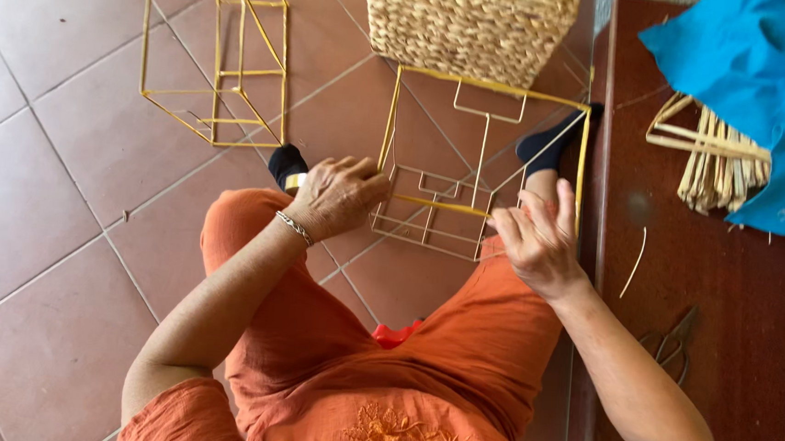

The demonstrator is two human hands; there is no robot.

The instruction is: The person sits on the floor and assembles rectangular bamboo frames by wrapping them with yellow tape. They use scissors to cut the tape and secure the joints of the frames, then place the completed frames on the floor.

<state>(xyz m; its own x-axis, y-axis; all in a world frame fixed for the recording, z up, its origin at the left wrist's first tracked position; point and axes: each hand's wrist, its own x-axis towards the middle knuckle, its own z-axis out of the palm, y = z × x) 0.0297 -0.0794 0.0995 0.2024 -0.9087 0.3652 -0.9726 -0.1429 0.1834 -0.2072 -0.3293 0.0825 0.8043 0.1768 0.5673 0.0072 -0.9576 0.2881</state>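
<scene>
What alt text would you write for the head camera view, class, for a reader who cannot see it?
Seen from above, a seated person in orange clothes grips a yellow wire frame with the left hand and right hand over a tiled floor. A woven basket, a second frame and blue cloth lie nearby.

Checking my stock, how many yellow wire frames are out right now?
2: one wire frame gripped by left hand and right hand, another frame on the floor upper left.

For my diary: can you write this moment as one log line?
left hand: gripping wire frame | right hand: gripping frame's yellow-wrapped edge | nearby: woven basket
</scene>
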